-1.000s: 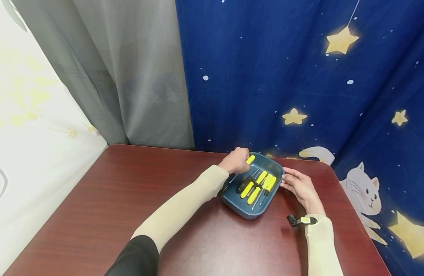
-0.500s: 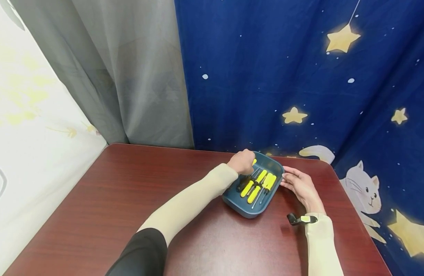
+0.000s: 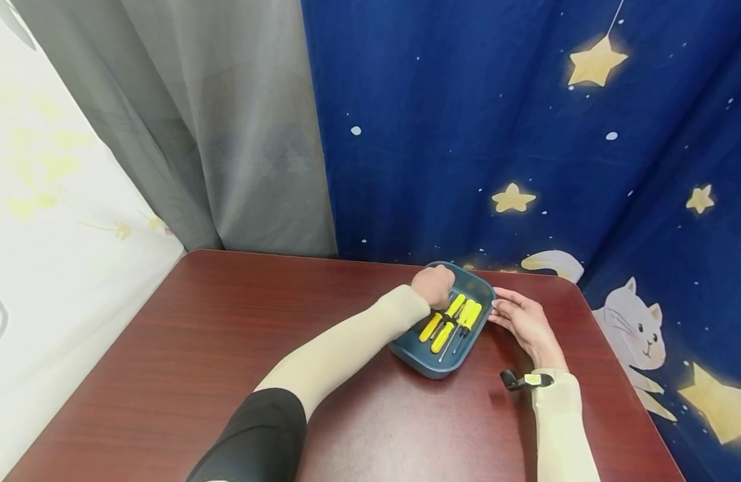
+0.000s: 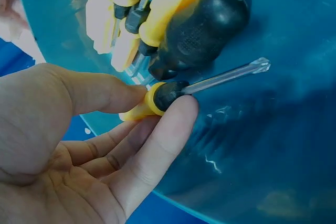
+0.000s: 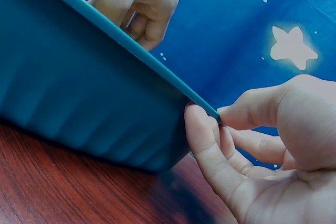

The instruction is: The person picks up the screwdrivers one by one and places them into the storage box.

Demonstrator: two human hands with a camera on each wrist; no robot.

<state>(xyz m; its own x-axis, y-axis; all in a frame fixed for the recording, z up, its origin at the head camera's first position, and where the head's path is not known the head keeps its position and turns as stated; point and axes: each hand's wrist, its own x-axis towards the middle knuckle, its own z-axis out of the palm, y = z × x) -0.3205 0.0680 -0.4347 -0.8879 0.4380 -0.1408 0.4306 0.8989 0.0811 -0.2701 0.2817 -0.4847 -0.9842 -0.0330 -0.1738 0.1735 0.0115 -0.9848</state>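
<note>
A dark blue rounded box [image 3: 427, 369] stands toward the table's back right. Several screwdrivers [image 3: 444, 337] with yellow-and-black handles lie together inside it. My left hand [image 3: 434, 286] is over the box's back left part. In the left wrist view its thumb and fingers pinch a screwdriver [image 4: 170, 95] by its yellow-and-black handle, the cross-shaped tip pointing away from the palm. A bulbous black handle [image 4: 210, 27] lies close beside that tip. At the box's right side, my right hand [image 3: 523, 325] pinches the rim between thumb and fingers, plain in the right wrist view.
The reddish-brown wooden table [image 3: 225, 348] runs out to the left and front of the box. Behind its back edge hang a grey curtain [image 3: 256, 134] and a blue one [image 3: 442, 134] with stars. A black wrist strap [image 3: 527, 381] sits on the right sleeve.
My left hand has moved right and slightly down over the box, carrying the screwdriver, and now hides it in the head view. The right hand has stayed at the rim.
</note>
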